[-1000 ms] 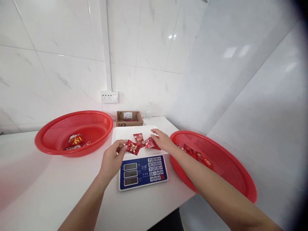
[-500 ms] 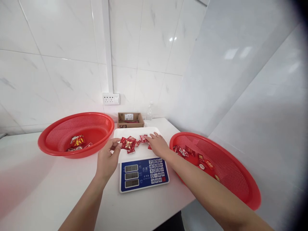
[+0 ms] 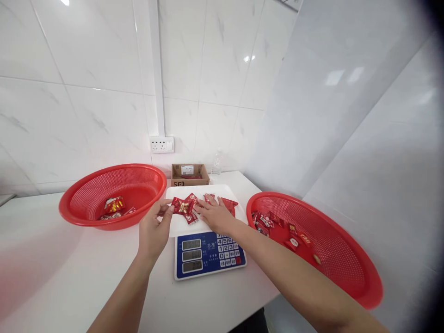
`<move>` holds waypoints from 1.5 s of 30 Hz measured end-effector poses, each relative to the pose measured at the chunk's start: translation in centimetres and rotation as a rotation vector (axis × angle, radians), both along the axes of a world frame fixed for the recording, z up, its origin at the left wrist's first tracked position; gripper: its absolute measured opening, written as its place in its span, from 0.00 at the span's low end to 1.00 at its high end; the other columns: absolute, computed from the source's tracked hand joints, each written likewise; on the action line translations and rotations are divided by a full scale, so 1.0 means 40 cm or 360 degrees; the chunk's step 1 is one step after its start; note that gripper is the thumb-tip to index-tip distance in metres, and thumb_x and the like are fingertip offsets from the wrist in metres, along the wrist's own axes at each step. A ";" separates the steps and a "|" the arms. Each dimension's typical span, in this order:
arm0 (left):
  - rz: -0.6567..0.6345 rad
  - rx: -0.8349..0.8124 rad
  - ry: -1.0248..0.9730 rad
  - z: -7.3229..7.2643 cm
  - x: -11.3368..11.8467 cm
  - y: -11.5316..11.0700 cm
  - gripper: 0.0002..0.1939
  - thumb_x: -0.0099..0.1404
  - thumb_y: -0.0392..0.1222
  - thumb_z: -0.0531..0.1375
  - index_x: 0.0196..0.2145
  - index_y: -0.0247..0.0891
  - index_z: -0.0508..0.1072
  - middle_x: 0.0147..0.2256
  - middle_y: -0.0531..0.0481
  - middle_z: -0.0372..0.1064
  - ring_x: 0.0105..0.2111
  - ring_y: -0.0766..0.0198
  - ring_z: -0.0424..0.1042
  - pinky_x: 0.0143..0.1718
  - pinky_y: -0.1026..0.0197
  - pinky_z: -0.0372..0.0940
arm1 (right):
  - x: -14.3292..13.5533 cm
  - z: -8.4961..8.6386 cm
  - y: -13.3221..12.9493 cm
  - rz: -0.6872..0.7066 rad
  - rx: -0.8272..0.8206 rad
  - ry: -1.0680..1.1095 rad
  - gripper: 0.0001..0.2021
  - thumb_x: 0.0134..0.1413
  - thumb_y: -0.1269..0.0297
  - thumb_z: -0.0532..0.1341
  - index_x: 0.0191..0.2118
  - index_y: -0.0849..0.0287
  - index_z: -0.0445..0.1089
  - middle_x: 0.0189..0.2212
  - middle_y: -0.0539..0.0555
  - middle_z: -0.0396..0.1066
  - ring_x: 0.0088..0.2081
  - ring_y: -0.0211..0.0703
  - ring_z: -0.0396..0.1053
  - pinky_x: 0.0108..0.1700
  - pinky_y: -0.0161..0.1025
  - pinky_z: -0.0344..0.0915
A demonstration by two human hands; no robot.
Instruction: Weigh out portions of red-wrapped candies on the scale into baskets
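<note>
Between the thumb and fingers of my left hand point(image 3: 156, 226) is a small red snack packet point(image 3: 181, 206) with a nut picture on it. It is held over the left side of the white pan point(image 3: 176, 227) of a digital scale point(image 3: 210, 256). My right hand point(image 3: 215, 216) lies over the pan with its fingers spread, touching red packets. A patterned red packet point(image 3: 191, 217) lies under the fingertips, and a plainer red packet point(image 3: 230, 206) lies behind the hand, partly covered. How many packets are under my right hand is hidden.
A red basket point(image 3: 78, 185) with a few packets stands to the left. Another red basket point(image 3: 367, 259), holding several packets, stands at the right table edge. Behind the scale are an open cardboard box point(image 3: 189, 182) and a clear plastic bottle point(image 3: 217, 162), close to the tiled wall.
My right hand has moved left across the pan, onto the middle packets, uncovering the red packet at the right. My left hand still holds its packet. The numbers on the scale's display have changed.
</note>
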State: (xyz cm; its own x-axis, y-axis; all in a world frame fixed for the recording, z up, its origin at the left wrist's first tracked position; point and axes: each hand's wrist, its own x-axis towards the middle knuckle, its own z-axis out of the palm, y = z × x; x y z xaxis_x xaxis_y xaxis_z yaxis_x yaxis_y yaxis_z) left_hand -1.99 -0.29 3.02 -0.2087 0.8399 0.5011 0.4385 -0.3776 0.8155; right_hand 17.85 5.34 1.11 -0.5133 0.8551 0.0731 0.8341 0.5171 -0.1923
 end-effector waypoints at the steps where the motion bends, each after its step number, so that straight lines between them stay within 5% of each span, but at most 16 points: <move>1: -0.0001 -0.0005 -0.0001 0.000 -0.001 0.000 0.15 0.60 0.50 0.55 0.39 0.39 0.71 0.31 0.50 0.72 0.33 0.62 0.70 0.34 0.61 0.66 | 0.001 0.001 0.005 -0.0042 -0.0016 0.0030 0.22 0.59 0.64 0.51 0.59 0.53 0.59 0.64 0.55 0.49 0.65 0.60 0.32 0.59 0.68 0.30; 5: -0.0054 -0.0031 0.0079 -0.006 0.003 0.005 0.14 0.61 0.49 0.54 0.39 0.40 0.71 0.29 0.51 0.72 0.32 0.63 0.70 0.35 0.61 0.65 | 0.016 0.019 -0.011 -0.0121 -0.0018 0.0197 0.23 0.60 0.66 0.47 0.61 0.58 0.55 0.64 0.59 0.48 0.65 0.57 0.34 0.61 0.63 0.37; 8: -0.0169 -0.0074 0.0123 -0.021 0.020 0.009 0.12 0.61 0.48 0.54 0.38 0.40 0.70 0.29 0.52 0.72 0.32 0.63 0.71 0.35 0.62 0.65 | 0.027 0.033 -0.053 -0.0056 -0.0123 0.0404 0.27 0.57 0.71 0.49 0.63 0.57 0.47 0.61 0.58 0.55 0.62 0.46 0.50 0.58 0.49 0.54; 11: -0.0254 -0.0124 0.0127 -0.043 0.044 0.007 0.11 0.62 0.47 0.53 0.38 0.41 0.70 0.31 0.52 0.73 0.33 0.63 0.71 0.36 0.61 0.65 | 0.031 0.034 -0.087 -0.0011 -0.0536 0.0936 0.28 0.52 0.70 0.55 0.60 0.55 0.50 0.47 0.57 0.70 0.48 0.43 0.68 0.45 0.41 0.67; 13: -0.0285 -0.0158 0.0165 -0.055 0.057 0.005 0.12 0.62 0.47 0.53 0.40 0.42 0.70 0.33 0.51 0.73 0.33 0.62 0.71 0.35 0.61 0.65 | 0.031 0.028 -0.093 -0.0100 -0.0718 0.1218 0.21 0.52 0.69 0.55 0.53 0.56 0.58 0.37 0.53 0.73 0.38 0.41 0.72 0.37 0.39 0.70; 17: -0.0273 -0.0197 0.0325 -0.063 0.063 0.005 0.14 0.63 0.47 0.52 0.44 0.43 0.68 0.34 0.50 0.72 0.37 0.60 0.70 0.36 0.58 0.65 | 0.044 0.019 -0.073 -0.0316 -0.0625 0.1199 0.15 0.53 0.70 0.53 0.47 0.59 0.63 0.31 0.51 0.71 0.30 0.38 0.71 0.30 0.36 0.69; 20: -0.0214 -0.0155 0.0472 -0.062 0.054 0.011 0.15 0.63 0.47 0.52 0.45 0.42 0.67 0.40 0.49 0.71 0.43 0.58 0.69 0.43 0.55 0.65 | 0.069 0.021 -0.059 -0.0414 -0.0496 0.1052 0.17 0.53 0.69 0.54 0.50 0.60 0.64 0.33 0.53 0.72 0.31 0.39 0.71 0.34 0.40 0.69; 24: -0.0276 -0.0120 0.0674 -0.068 0.046 0.020 0.14 0.64 0.45 0.51 0.46 0.42 0.67 0.46 0.48 0.69 0.49 0.55 0.65 0.49 0.51 0.62 | 0.108 0.026 -0.055 -0.0505 -0.0202 0.0767 0.20 0.53 0.69 0.56 0.54 0.58 0.64 0.51 0.58 0.67 0.52 0.47 0.63 0.55 0.48 0.57; 28: -0.0374 -0.0166 0.0838 -0.085 0.046 0.025 0.15 0.64 0.46 0.51 0.47 0.42 0.67 0.50 0.48 0.67 0.55 0.53 0.59 0.55 0.47 0.56 | 0.139 0.016 -0.048 -0.0591 -0.0082 0.0463 0.24 0.52 0.72 0.55 0.57 0.62 0.61 0.59 0.62 0.56 0.62 0.55 0.47 0.61 0.54 0.44; 33: -0.0453 -0.0254 0.0913 -0.091 0.048 0.022 0.16 0.63 0.48 0.52 0.48 0.43 0.67 0.52 0.48 0.65 0.58 0.50 0.54 0.56 0.45 0.55 | 0.148 -0.005 -0.034 -0.0564 -0.0159 0.0220 0.26 0.52 0.71 0.55 0.59 0.67 0.59 0.61 0.66 0.51 0.62 0.56 0.48 0.61 0.50 0.47; 37: -0.0514 -0.0222 0.0915 -0.081 0.047 0.017 0.15 0.64 0.47 0.52 0.47 0.43 0.67 0.49 0.47 0.67 0.56 0.51 0.58 0.55 0.44 0.55 | 0.140 -0.006 -0.030 -0.0452 -0.0165 0.0150 0.26 0.54 0.70 0.53 0.60 0.63 0.57 0.63 0.61 0.49 0.63 0.51 0.46 0.62 0.46 0.47; 45: -0.0381 -0.0284 0.0925 -0.062 0.034 0.016 0.17 0.64 0.49 0.50 0.47 0.44 0.68 0.49 0.47 0.68 0.54 0.52 0.61 0.52 0.47 0.57 | 0.177 0.058 -0.085 -0.0463 -0.0058 0.0180 0.24 0.56 0.69 0.52 0.59 0.57 0.58 0.62 0.59 0.51 0.61 0.50 0.51 0.59 0.48 0.52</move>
